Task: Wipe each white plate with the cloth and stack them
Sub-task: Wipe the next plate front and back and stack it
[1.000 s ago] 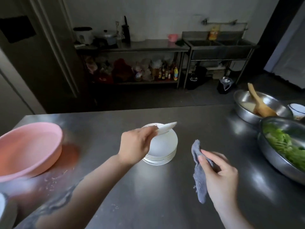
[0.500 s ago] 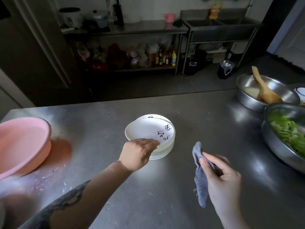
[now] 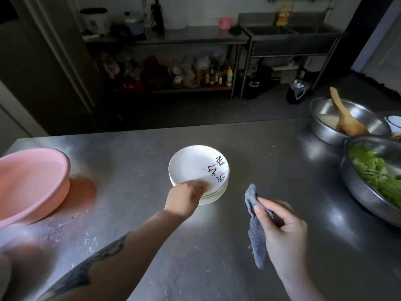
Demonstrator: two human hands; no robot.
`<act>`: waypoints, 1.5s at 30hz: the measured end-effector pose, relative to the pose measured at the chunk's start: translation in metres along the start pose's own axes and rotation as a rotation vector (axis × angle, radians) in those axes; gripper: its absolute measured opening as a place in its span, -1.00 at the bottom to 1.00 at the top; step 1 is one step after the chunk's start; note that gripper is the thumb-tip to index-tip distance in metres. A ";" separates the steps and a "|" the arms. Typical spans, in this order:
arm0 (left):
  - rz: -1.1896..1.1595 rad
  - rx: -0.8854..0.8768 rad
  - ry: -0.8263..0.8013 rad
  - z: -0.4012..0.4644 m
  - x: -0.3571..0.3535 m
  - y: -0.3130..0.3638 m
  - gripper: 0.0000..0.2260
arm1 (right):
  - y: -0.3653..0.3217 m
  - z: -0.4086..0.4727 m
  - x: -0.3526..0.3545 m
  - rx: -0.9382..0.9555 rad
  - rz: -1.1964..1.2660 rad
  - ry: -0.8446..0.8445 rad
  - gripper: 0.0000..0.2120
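On the bench [image 3: 249,148], top plate [image 3: 195,165] flat on the stack [image 3: 213,195] now – tilted up before – near edge under left hand [image 3: 184,197] fingers, grip unclear. Beside it, cloth [image 3: 256,227] pinched in right hand [image 3: 284,231].

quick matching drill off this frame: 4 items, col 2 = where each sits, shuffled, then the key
1. grey cloth
2. pink basin
3. wooden spatula
4. top plate

A. on the plate stack, left hand at its near rim
B. in the far steel bowl
C. in the right hand
D. left end of the table

Pairs: 1-C, 2-D, 3-B, 4-A
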State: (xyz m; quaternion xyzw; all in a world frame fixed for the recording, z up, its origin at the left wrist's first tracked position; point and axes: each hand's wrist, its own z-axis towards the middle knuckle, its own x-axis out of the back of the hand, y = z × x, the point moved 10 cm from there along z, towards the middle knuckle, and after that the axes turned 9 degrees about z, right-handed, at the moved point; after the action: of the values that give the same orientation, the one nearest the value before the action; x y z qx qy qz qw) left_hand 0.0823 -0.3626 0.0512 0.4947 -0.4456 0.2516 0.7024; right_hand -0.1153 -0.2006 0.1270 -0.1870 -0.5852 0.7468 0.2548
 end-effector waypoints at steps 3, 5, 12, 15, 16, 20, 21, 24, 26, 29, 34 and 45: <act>-0.049 0.047 0.100 -0.029 0.026 0.001 -0.77 | -0.002 -0.007 -0.012 -0.036 -0.002 -0.107 -0.75; -0.053 0.098 0.180 -0.064 0.049 -0.002 -0.76 | -0.004 -0.014 -0.023 -0.042 -0.037 -0.189 -0.75; -0.027 0.568 0.314 -0.238 0.099 -0.080 -0.75 | -0.013 -0.065 -0.093 0.087 -0.148 -0.535 -0.75; -0.036 0.751 0.467 -0.310 0.131 -0.109 -0.76 | -0.016 -0.097 -0.145 0.128 -0.153 -0.709 -0.73; -0.035 0.804 0.514 -0.333 0.142 -0.116 -0.76 | -0.020 -0.110 -0.162 0.149 -0.145 -0.751 -0.74; -0.061 0.972 0.672 -0.418 0.170 -0.147 -0.78 | -0.035 -0.168 -0.217 0.182 -0.094 -0.903 -0.75; -0.070 1.000 0.705 -0.434 0.176 -0.156 -0.78 | -0.037 -0.182 -0.227 0.185 -0.089 -0.929 -0.74; -0.101 1.071 0.792 -0.468 0.195 -0.187 -0.78 | -0.042 -0.212 -0.255 0.204 -0.097 -0.982 -0.72; -0.115 1.111 0.817 -0.481 0.208 -0.213 -0.78 | -0.048 -0.226 -0.276 0.225 -0.100 -0.981 -0.69; -0.093 1.146 0.795 -0.489 0.230 -0.261 -0.77 | -0.061 -0.244 -0.311 0.265 -0.117 -0.947 -0.69; -0.114 1.146 0.633 -0.468 0.253 -0.342 -0.71 | -0.076 -0.273 -0.362 0.262 -0.170 -0.876 -0.70; -0.307 1.127 0.554 -0.455 0.249 -0.419 -0.73 | -0.083 -0.309 -0.414 0.179 -0.219 -0.787 -0.74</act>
State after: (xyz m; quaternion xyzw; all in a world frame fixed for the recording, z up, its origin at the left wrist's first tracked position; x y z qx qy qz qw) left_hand 0.7053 -0.1271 0.0207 0.7624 0.0282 0.4621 0.4521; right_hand 0.4077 -0.1924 0.1236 0.1986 -0.5870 0.7778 0.1050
